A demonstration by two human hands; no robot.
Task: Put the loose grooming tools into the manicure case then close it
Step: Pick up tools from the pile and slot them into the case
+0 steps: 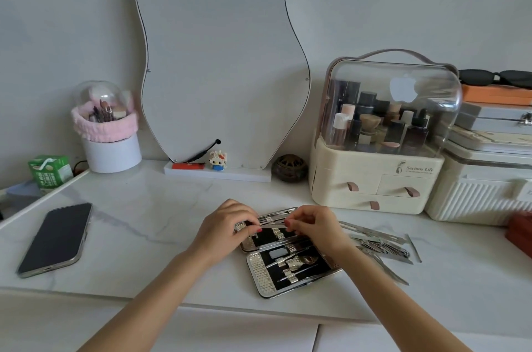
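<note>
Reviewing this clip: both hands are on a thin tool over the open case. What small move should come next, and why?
Probably slide the thin metal tool under an elastic loop in the far half of the manicure case. The left hand and right hand pinch its ends just above that half, so it seems not yet seated, and the loose tools wait on the right.

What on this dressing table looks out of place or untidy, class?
The loose grooming tools lie in a jumbled, crossed pile on the table, right of the open manicure case. Both hands, left hand and right hand, hold one slim tool over it. Nothing looks spilled or broken.
</note>
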